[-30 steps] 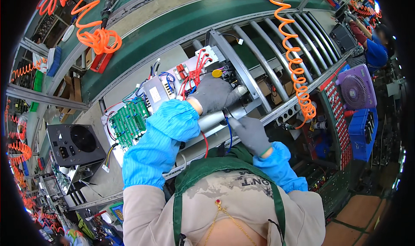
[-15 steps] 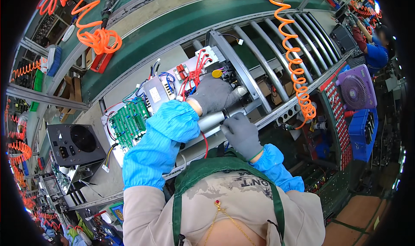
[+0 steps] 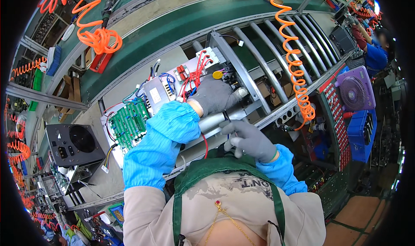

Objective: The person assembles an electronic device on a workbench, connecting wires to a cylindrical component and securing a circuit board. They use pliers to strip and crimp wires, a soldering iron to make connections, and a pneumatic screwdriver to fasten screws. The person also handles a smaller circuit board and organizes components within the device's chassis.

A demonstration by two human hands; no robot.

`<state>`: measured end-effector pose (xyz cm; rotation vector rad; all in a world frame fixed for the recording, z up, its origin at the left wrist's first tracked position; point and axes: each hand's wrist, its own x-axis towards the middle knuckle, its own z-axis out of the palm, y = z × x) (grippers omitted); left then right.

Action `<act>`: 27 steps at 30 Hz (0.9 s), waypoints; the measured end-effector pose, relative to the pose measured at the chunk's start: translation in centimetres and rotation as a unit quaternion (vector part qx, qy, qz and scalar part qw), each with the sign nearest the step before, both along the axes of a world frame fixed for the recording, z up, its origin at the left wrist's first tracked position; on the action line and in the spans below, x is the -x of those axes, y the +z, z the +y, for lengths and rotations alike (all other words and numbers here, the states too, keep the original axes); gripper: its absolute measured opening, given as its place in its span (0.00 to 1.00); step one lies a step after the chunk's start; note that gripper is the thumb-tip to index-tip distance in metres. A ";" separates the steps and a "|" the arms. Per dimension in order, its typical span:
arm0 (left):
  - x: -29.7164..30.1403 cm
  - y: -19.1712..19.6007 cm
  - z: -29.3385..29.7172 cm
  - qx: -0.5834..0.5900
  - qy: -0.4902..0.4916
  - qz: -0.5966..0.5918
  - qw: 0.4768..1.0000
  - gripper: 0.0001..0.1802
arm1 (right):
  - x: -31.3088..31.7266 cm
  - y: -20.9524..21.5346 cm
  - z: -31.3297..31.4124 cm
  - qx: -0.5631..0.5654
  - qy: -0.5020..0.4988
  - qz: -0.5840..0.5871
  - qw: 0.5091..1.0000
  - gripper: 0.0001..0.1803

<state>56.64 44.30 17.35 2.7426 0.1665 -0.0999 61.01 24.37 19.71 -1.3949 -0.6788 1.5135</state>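
Grey-gloved left hand (image 3: 214,96) lies spread on the wired chassis (image 3: 194,79); right hand (image 3: 246,138), just below the chassis, pinches a thin dark tool (image 3: 228,119).

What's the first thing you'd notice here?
Probably the orange coiled hose hanging down on the right, and another coil at top left. In the middle, two grey-gloved hands work at an open unit: the left hand rests by red wires, the right hand pinches a thin tool. A green circuit board lies to the left.
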 end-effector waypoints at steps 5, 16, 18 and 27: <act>0.4 0.1 -0.5 -0.004 0.015 0.008 1.000 0.46 | -0.7 -0.7 0.1 0.029 0.040 -0.089 0.995 0.24; 0.4 -0.5 -0.2 -0.010 0.018 0.009 1.000 0.45 | -1.6 -2.6 0.2 -0.046 0.093 -0.131 0.986 0.34; 0.4 -0.6 -0.3 -0.003 0.026 -0.039 0.999 0.46 | -1.0 -1.5 -0.6 -0.143 0.013 0.089 0.986 0.39; 0.3 0.6 -0.1 -0.001 0.005 0.007 1.000 0.45 | -0.6 -1.5 0.3 0.012 0.110 -0.245 0.963 0.23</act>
